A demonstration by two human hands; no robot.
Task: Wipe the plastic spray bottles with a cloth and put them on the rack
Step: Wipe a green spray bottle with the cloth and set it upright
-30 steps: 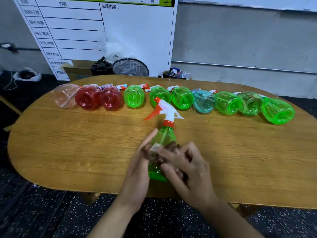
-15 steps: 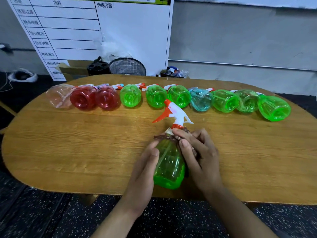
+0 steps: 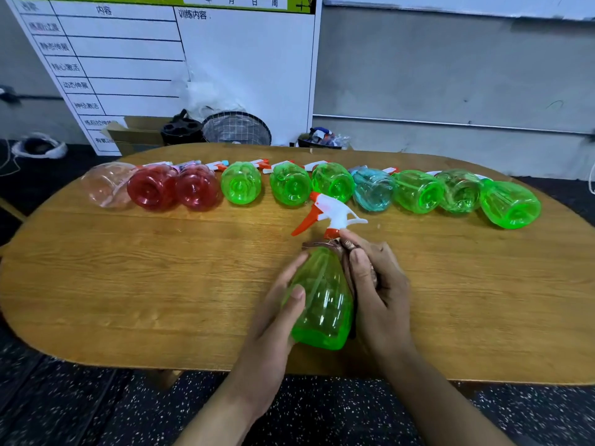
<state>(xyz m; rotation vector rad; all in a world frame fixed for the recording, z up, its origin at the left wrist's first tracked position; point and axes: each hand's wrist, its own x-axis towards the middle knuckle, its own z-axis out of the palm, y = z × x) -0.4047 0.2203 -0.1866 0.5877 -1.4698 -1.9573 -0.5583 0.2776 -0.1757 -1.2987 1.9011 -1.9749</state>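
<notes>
A green spray bottle [image 3: 320, 300] lies on its side near the front edge of the wooden table [image 3: 128, 284], base toward the person, white and orange trigger head pointing away. The left hand [image 3: 273, 326] holds the bottle's left flank, fingers and thumb curled lightly around the body. The right hand [image 3: 376, 284] pinches a brown cloth [image 3: 325, 245] against the bottle's neck and right shoulder, fingers bent over the cloth; most of the cloth is hidden under that hand.

Along the far side of the table lies a row of ten bottles [image 3: 331, 185] on their sides, bases facing the person: one pale pink, two red, three green, one blue, three green. The held bottle's trigger head reaches just short of this row, near the sixth bottle. No rack can be identified.

Behind the table stand a whiteboard [image 3: 180, 59] with a printed grid, a cardboard box [image 3: 135, 133], a black holder [image 3: 182, 130] and a wire-mesh basket [image 3: 236, 128].
</notes>
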